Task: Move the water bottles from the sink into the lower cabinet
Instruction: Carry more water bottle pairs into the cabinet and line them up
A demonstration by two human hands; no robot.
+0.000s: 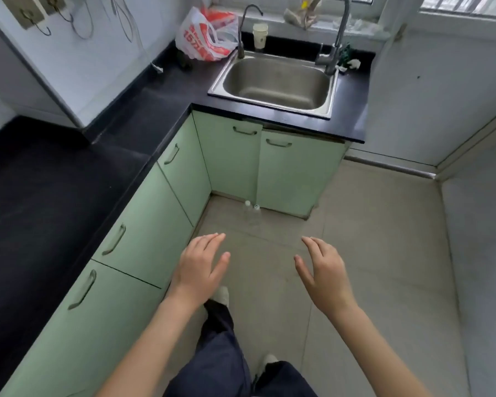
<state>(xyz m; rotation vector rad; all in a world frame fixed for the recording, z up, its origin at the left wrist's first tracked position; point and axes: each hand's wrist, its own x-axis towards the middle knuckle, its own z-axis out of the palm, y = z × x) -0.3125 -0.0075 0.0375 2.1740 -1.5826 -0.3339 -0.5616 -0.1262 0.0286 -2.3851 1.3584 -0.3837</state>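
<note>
Two clear water bottles (252, 214) with white caps stand upright on the floor, right in front of the green lower cabinet doors (287, 170) under the sink. Both doors look shut. The steel sink (275, 81) in the black counter holds nothing that I can see. My left hand (201, 267) and my right hand (324, 270) hover over the floor below the bottles, palms down, fingers spread, holding nothing.
A red and white plastic bag (206, 35) and a paper cup (260, 34) sit on the counter behind the sink, beside two taps (338, 35). Green cabinets (143, 224) run along the left under a black counter (55, 196). My legs and shoes (221, 296) stand on the tiled floor.
</note>
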